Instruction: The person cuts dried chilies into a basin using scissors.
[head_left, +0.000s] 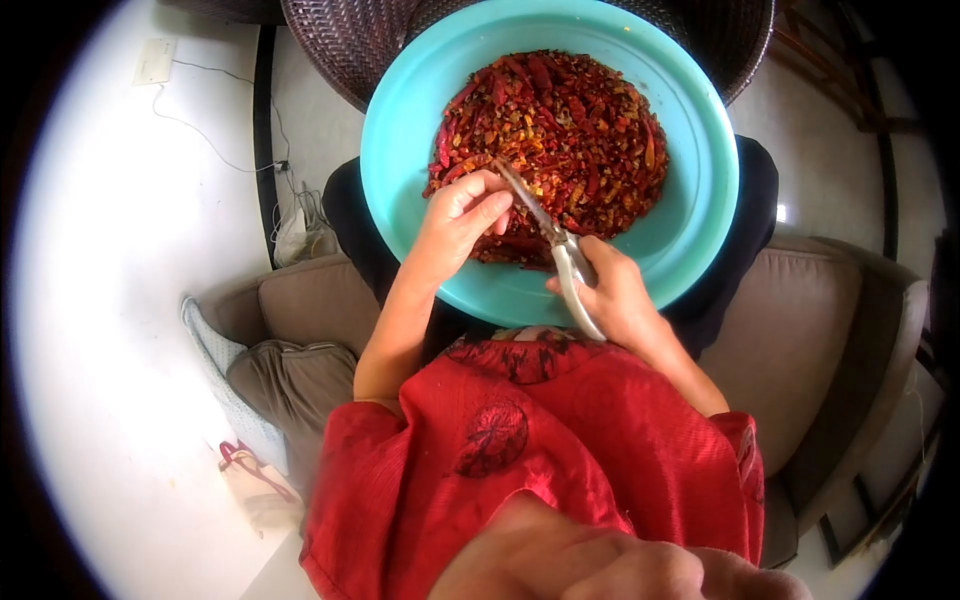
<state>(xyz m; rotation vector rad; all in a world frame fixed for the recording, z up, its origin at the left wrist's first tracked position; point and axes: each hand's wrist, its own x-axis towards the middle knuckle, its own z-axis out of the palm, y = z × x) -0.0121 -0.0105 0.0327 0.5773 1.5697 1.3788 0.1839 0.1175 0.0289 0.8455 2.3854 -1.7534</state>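
A large turquoise basin (705,190) rests on my lap, holding a heap of dried red chilies (560,130), some whole and many cut into short pieces. My right hand (615,295) grips a pair of scissors (568,262) by the pale handles. Their dark blades slant up and left over the chilies, with the tips beside the fingers of my left hand (455,225). That hand hovers above the left part of the heap, thumb and fingers pinched together. Whatever is between those fingers is too hidden to name.
Behind the basin stands a dark woven basket (340,40). I sit on a brown sofa (790,330), with folded dark trousers (290,390) at my left. Cables (285,185) run along the wall on the left, near a white wall plate (154,62).
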